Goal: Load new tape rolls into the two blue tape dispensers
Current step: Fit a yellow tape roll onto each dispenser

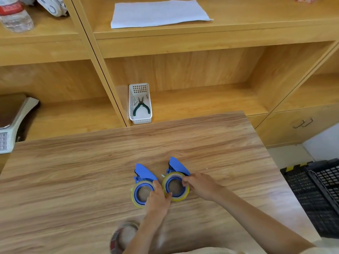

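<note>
Two blue tape dispensers lie side by side on the wooden table, each with a yellowish tape roll around its blue hub. My left hand (158,197) rests between them: its thumb presses the right rim of the left roll (136,200) on the left dispenser (145,173), and its fingertips touch the lower left edge of the right roll (180,198). My right hand (200,186) pinches the right roll's upper right rim, just below the blue cover of the right dispenser (178,165). A third, clear tape roll (121,237) lies near the front edge, partly hidden by my left forearm.
A white basket (140,120) with green-handled pliers stands on the shelf behind the table. A weighing scale (11,123) is at the left, and black crates (315,195) sit on the floor past the table's right edge. White paper (157,13) and a water bottle (14,15) are on the upper shelves.
</note>
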Demonstrator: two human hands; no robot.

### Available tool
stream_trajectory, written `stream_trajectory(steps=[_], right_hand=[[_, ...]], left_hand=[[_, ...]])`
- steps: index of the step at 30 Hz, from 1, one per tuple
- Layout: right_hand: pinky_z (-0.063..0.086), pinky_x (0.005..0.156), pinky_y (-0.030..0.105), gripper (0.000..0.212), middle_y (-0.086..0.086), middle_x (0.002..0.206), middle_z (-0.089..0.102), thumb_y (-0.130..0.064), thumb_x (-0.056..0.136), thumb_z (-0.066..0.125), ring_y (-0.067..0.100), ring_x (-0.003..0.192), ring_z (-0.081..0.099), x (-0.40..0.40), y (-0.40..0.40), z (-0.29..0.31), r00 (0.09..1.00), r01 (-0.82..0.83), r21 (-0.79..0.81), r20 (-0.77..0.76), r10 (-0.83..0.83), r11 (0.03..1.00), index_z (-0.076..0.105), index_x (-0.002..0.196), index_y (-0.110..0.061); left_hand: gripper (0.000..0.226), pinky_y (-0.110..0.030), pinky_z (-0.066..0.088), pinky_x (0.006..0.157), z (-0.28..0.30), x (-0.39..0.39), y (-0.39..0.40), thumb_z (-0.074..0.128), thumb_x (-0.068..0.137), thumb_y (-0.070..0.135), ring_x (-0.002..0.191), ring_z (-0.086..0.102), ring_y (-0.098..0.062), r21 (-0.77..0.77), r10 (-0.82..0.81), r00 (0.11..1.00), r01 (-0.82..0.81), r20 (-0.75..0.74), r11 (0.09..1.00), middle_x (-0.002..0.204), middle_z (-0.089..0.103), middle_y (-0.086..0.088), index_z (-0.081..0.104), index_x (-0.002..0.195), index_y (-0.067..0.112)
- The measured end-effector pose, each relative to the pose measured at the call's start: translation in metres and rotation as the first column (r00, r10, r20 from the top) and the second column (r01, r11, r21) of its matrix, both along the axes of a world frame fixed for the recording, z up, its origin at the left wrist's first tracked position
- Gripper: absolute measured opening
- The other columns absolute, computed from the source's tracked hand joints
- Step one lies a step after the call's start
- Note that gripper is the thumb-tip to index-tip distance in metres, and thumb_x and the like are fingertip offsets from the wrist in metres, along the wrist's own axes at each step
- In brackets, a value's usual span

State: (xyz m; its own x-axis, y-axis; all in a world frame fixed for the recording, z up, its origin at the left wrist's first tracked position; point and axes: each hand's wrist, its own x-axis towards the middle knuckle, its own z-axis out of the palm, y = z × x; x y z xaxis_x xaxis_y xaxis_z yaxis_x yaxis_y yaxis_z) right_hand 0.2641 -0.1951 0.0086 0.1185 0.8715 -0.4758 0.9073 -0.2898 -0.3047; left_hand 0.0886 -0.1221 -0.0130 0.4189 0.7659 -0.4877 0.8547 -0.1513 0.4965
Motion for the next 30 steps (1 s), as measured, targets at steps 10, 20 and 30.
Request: stream_trajectory(steps=[10,20,30], right_hand=[[0.05,0.075,0.04,0.032,0.007,0.117,0.067,-0.012,0.098,0.044,0.031,0.103,0.064,-0.01,-0.005,-0.005,0.997,-0.002,-0.023,0.077,0.004,1.0,0.054,0.127,-0.023],[0.046,0.072,0.028,0.064,0.01,0.13,0.059,-0.002,0.097,0.044,0.019,0.089,0.063,-0.01,-0.012,-0.005,0.837,0.506,0.068,-0.279,-0.471,0.86,0.021,0.152,-0.027],[0.048,0.075,0.031,0.074,0.01,0.118,0.058,0.0,0.092,0.05,0.02,0.088,0.059,-0.035,-0.022,-0.02,0.835,0.504,0.085,-0.304,-0.459,0.86,0.016,0.155,-0.021]], left_hand=[[0.054,-0.034,0.044,0.055,-0.016,-0.004,-0.013,0.045,0.096,0.025,0.066,0.056,-0.022,0.088,-0.213,0.977,0.214,-0.019,0.973,0.087,0.059,-0.007,0.019,0.141,0.008],[0.042,-0.037,0.049,0.059,-0.018,-0.011,-0.009,0.051,0.093,0.024,0.067,0.056,-0.019,0.12,-0.338,0.941,0.335,0.009,0.935,0.085,0.061,-0.004,0.033,0.13,0.024],[0.062,-0.038,0.053,0.071,-0.024,-0.014,-0.01,0.052,0.09,0.019,0.088,0.063,-0.025,0.038,-0.386,0.922,0.385,0.021,0.922,0.104,0.062,-0.009,0.022,0.144,0.024]])
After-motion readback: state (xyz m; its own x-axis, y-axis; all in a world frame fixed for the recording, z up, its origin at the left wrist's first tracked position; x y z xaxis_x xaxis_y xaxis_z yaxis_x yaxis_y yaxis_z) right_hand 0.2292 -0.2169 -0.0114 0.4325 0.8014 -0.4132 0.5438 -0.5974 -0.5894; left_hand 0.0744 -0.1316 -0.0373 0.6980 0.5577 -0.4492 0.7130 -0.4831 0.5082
